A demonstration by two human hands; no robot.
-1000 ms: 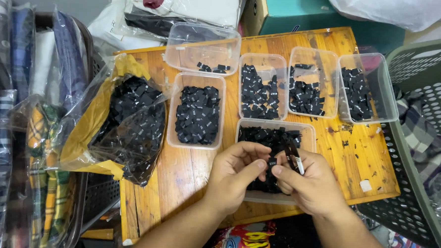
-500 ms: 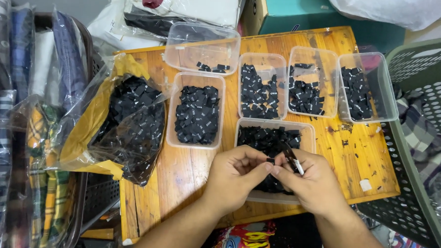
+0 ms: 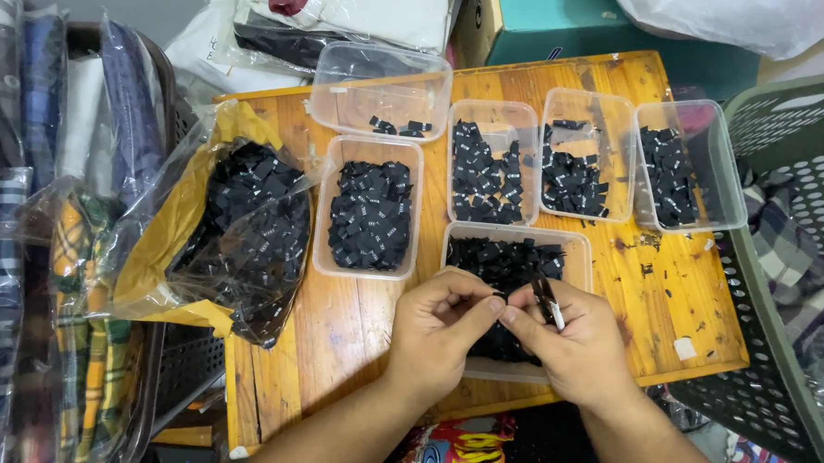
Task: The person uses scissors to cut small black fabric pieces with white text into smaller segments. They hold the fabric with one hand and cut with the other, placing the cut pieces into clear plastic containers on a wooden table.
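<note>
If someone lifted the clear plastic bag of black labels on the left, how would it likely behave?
The plastic bag would probably sag and change shape, since its film is thin, crumpled and slumped over the table edge. The black labels inside are small and loose, so they would likely shift toward the lowest point. It seems light for its bulk; the glossy film may be slippery.

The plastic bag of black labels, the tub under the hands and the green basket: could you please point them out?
plastic bag (image 3: 246, 224), head view, middle of its black contents.
tub (image 3: 523, 234), head view, far rim.
green basket (image 3: 805, 138), head view, perforated wall.
</note>
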